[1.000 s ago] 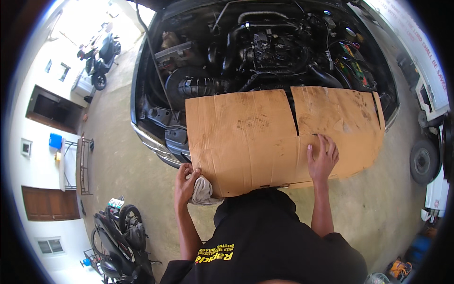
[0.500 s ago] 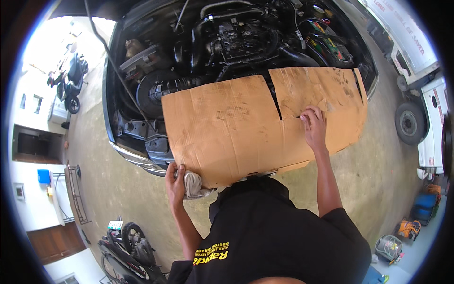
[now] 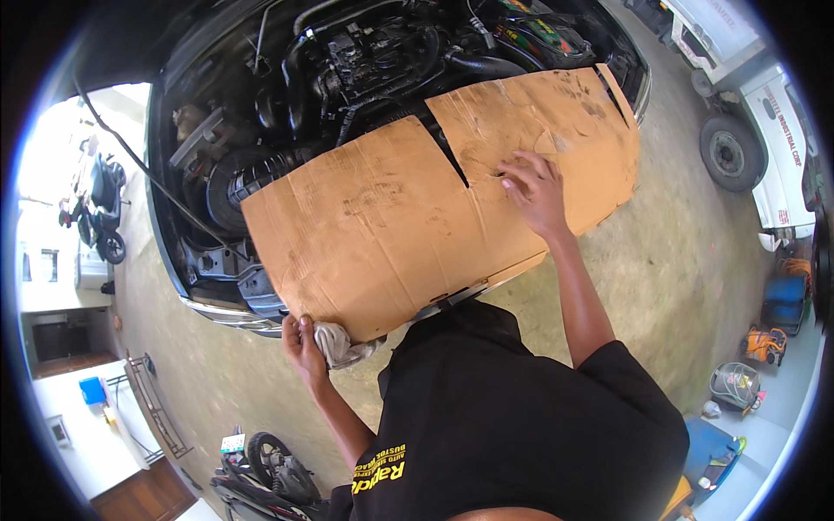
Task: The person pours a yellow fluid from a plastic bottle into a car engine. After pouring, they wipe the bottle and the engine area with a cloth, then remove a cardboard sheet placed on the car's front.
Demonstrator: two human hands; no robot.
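A stained brown cardboard sheet (image 3: 347, 252) lies over the front of a vehicle's open engine bay, with a long slit cut in from its far edge. My left hand (image 3: 304, 349) grips the sheet's near left corner, fingers partly hidden. A grey-white rag (image 3: 337, 344) is bunched right beside that hand, under the sheet's edge; whether the hand holds it too is unclear. Over the sheet's right half, near the slit's inner end, is my right hand (image 3: 537, 193). Its fingers are spread and slightly bent, with nothing seen in them.
Beyond the cardboard lie the dark engine (image 3: 365, 65) and a battery (image 3: 543, 39). A thin prop rod (image 3: 139, 156) slants at the left. Motorcycles (image 3: 269, 473) are parked on the left, a white truck (image 3: 773, 148) stands at right, and a compressor-like machine (image 3: 735, 386) sits lower right.
My right hand's fingers have gone from pinched together at the cardboard to spread apart. My left hand stays on the corner. The whole view has shifted and turned a little.
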